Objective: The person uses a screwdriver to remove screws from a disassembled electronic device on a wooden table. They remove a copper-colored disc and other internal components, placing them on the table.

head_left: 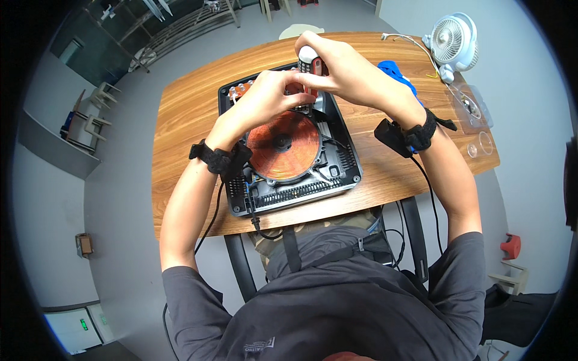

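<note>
An opened induction cooker [354,178] rests on the table, its black shell holding a round copper coil [283,147]. Over its far part, a screwdriver [308,55] with a thick red and dark handle and a white end stands roughly upright. My right hand [340,69] is closed round the upper handle. Lower down, the thumb and fingers of my left hand [268,93] close about the same tool. Both hands hide the screwdriver's tip and whatever it touches. Left of them, an orange-brown part [239,91] with several silver pieces shows in the shell's far corner.
On the wooden table [186,132], a blue cloth-like thing [391,71] lies right of the cooker. A white fan [450,43] stands at the far right corner, above a clear plastic tray [472,105] with small parts. A black cable [256,224] hangs over the near edge.
</note>
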`<state>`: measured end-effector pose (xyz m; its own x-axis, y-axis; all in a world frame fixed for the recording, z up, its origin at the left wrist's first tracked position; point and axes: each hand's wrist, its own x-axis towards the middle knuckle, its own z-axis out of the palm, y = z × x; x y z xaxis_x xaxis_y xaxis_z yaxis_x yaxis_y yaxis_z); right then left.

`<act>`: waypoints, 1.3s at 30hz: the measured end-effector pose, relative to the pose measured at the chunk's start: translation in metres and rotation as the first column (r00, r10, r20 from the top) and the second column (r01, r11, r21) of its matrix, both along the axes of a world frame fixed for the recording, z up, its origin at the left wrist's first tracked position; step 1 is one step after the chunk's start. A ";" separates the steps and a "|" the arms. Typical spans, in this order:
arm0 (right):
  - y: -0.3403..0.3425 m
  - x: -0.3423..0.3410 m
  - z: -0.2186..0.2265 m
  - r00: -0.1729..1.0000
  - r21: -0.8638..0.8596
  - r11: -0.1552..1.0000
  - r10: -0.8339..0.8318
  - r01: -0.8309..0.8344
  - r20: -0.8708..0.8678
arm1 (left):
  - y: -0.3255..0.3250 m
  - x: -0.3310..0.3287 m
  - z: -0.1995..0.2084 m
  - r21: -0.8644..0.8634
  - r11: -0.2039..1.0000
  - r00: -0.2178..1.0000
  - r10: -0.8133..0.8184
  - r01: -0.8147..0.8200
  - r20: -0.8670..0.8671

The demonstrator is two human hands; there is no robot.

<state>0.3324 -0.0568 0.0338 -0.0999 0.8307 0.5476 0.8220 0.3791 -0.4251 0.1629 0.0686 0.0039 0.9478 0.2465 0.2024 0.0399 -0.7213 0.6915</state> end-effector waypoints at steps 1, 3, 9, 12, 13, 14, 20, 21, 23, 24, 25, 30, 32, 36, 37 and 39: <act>0.000 0.001 0.001 1.000 -0.021 1.000 -0.003 0.003 -0.009 | 0.000 0.001 0.000 -0.007 1.000 1.000 -0.006 0.006 0.000; -0.001 0.001 0.002 1.000 -0.062 0.998 -0.010 0.009 -0.026 | 0.001 0.002 0.000 0.011 1.000 1.000 -0.022 0.022 -0.006; 0.002 0.005 -0.001 1.000 -0.007 1.000 0.006 -0.006 -0.010 | 0.001 0.003 -0.001 0.037 0.999 1.000 -0.018 0.018 0.005; 0.004 0.007 -0.002 1.000 0.021 1.000 0.021 -0.021 -0.011 | -0.003 0.002 0.005 0.046 0.999 1.000 0.004 -0.003 -0.031; 0.004 0.006 -0.001 1.000 0.004 1.000 0.016 -0.016 -0.011 | -0.003 0.002 0.007 0.052 0.999 0.999 0.011 -0.009 -0.044; 0.004 0.005 0.000 1.000 -0.012 1.000 0.011 -0.011 -0.010 | -0.002 0.002 0.006 0.059 0.998 0.999 0.008 -0.006 -0.036; 0.003 0.004 0.003 1.000 -0.038 0.999 0.001 -0.001 0.013 | -0.001 0.003 0.004 0.039 0.999 1.000 0.019 -0.018 -0.025; 0.004 0.004 0.004 1.000 -0.040 0.999 0.002 -0.001 0.018 | 0.000 0.004 0.003 0.045 0.999 1.000 0.019 -0.018 -0.020; 0.004 0.006 0.004 1.000 -0.072 0.997 0.022 -0.021 0.010 | 0.000 0.004 0.003 0.072 0.997 0.999 0.037 -0.035 -0.021; 0.004 0.006 0.004 0.999 -0.087 0.996 0.032 -0.031 0.005 | -0.002 0.005 0.006 0.093 0.994 0.998 0.054 -0.051 -0.027; 0.004 0.006 0.005 0.999 -0.077 0.996 0.037 -0.036 0.015 | -0.003 0.005 0.007 0.115 0.991 0.997 0.071 -0.067 -0.032; 0.005 0.006 0.004 0.983 -0.010 0.997 -0.078 0.080 0.168 | -0.007 0.007 0.006 0.160 0.981 0.993 0.114 -0.108 -0.029; 0.008 0.005 0.006 0.957 0.038 0.983 -0.184 0.180 0.222 | -0.008 0.008 0.003 0.183 0.977 0.993 0.114 -0.113 0.005; 0.007 -0.005 0.003 0.868 0.165 0.926 -0.376 0.339 0.324 | -0.003 0.012 -0.003 0.237 0.963 0.991 0.126 -0.130 0.033; 0.005 -0.006 0.007 0.856 0.104 0.922 -0.384 0.372 0.345 | -0.002 0.014 -0.004 0.257 0.957 0.991 0.135 -0.137 0.026; 0.007 -0.003 0.010 0.856 0.056 0.926 -0.368 0.374 0.362 | -0.003 0.014 -0.005 0.226 0.966 0.992 0.114 -0.122 0.046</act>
